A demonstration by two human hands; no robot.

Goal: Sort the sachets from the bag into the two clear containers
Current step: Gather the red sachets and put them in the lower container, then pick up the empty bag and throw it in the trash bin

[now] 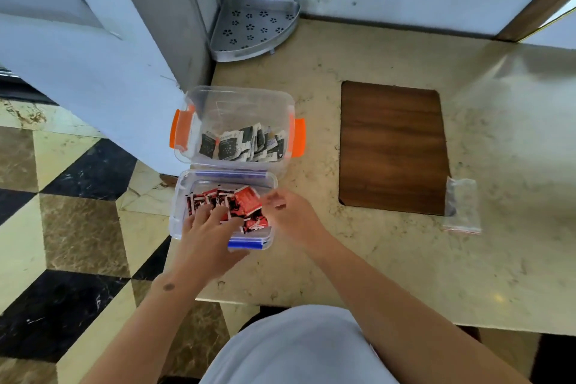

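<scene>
Red sachets (240, 206), heaped in blue-latched container (187, 196) at bench (374, 259) edge: left hand (205, 227) flat on heap, grip released; right hand (290, 215) at its 3 o'clock, blurred, grip state indeterminate; emptied bag (463, 206) well apart at 3 o'clock.

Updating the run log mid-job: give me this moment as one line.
left hand flat on red sachets in near box | right hand open beside it | black sachets in far box | bag looks empty
</scene>
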